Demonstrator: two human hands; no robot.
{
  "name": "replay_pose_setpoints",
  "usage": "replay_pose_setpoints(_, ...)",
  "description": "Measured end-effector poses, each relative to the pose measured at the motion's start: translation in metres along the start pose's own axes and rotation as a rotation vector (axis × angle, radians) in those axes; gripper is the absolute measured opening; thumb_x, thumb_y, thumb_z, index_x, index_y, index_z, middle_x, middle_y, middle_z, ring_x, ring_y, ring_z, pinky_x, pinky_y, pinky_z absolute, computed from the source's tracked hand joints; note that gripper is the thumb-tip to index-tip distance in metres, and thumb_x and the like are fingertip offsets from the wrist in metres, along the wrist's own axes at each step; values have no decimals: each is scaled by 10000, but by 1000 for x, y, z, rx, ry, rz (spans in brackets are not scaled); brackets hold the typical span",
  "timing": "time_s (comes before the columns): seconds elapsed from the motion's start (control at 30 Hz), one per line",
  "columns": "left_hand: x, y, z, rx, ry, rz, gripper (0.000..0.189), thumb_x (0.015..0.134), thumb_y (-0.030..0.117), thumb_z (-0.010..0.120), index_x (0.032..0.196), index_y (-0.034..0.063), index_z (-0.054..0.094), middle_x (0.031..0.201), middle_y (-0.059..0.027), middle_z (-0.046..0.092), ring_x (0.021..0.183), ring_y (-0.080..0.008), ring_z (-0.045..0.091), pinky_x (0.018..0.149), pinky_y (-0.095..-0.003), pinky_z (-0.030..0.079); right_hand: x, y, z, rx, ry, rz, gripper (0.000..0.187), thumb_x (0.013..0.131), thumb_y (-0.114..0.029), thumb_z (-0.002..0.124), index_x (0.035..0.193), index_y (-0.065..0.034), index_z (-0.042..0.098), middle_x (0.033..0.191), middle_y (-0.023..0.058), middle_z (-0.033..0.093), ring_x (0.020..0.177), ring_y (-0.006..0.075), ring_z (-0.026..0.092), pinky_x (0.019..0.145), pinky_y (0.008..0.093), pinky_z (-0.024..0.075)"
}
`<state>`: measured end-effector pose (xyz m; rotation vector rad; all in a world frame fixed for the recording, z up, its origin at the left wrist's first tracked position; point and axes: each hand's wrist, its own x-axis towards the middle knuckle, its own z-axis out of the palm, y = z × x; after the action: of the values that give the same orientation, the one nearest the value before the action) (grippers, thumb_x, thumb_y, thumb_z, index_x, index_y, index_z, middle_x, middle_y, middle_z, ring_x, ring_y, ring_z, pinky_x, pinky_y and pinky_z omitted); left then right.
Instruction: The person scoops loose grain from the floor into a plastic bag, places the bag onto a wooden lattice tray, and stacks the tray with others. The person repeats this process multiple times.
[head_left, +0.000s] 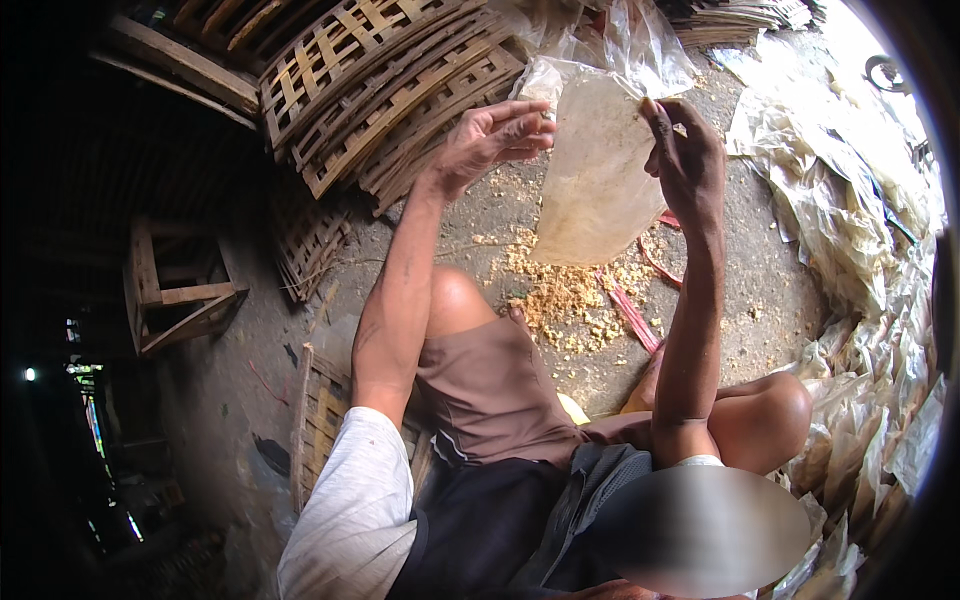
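A thin, translucent plastic sheet (600, 172) with brownish smudges hangs in front of me above the floor. My right hand (686, 157) pinches its upper right corner between thumb and fingers. Beside the sheet's upper left edge is my left hand (499, 139), its fingers stretched towards the plastic and slightly apart, with nothing seen in them. Below the sheet, a heap of yellowish crumbs (570, 300) is scattered over the concrete floor (757, 255). A red plastic strip (630, 311) lies among the crumbs, close to my foot.
Woven bamboo panels (397, 97) are stacked at the upper left. More plastic sheets (832, 187) pile up along the right side, and crumpled clear plastic (652, 45) lies at the top. A wooden frame stool (180, 289) stands left. Another bamboo panel (322, 420) lies beside my left arm.
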<state>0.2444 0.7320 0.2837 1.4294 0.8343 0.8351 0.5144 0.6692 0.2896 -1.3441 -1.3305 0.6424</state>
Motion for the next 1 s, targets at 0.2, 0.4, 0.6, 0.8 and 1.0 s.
replay_pose_setpoints(0.2, 17, -10, 25, 35, 59, 318, 377, 947, 299, 794, 1210, 36, 734, 1023, -103, 796, 896, -183, 783, 782, -292, 666, -5, 1, 11, 38, -31, -33, 340, 1041, -357, 676, 1138, -38, 742, 830, 86, 727, 591, 121, 673, 542, 298, 526)
replay_pose_setpoints(0.4, 11, 0, 6, -104, 372, 214, 437, 961, 446, 757, 1162, 58, 766, 1032, -114, 796, 860, -187, 785, 786, -298, 664, -2, -1, -1, 11, -57, 18, 343, 1040, -373, 677, 1158, -56, 737, 783, 67, 729, 587, 116, 670, 544, 290, 512)
replay_pose_setpoints(0.6, 14, -2, 39, -29, 133, 321, 294, 937, 288, 809, 1100, 45, 793, 940, -99, 799, 759, -162, 755, 727, -256, 640, -12, -6, 21, -17, -202, -77, 296, 1023, -323, 707, 1132, -48, 732, 887, 83, 735, 593, 122, 666, 561, 328, 525)
replay_pose_setpoints(0.8, 12, 0, 50, -118, 238, 536, 231, 976, 277, 765, 1064, 65, 789, 845, -74, 778, 678, -121, 736, 556, -230, 600, -15, -14, 16, -98, -243, -85, 299, 1013, -296, 716, 1207, -69, 741, 894, 116, 746, 608, 136, 678, 576, 342, 537)
replay_pose_setpoints(1.0, 3, 5, 53, 97, 233, 482, 315, 1005, 375, 730, 1041, 67, 790, 700, 32, 675, 549, -13, 557, 451, -213, 426, -17, -27, 7, -61, -431, -225, 364, 964, -267, 777, 1266, -78, 700, 901, 66, 740, 706, 159, 671, 646, 346, 538)
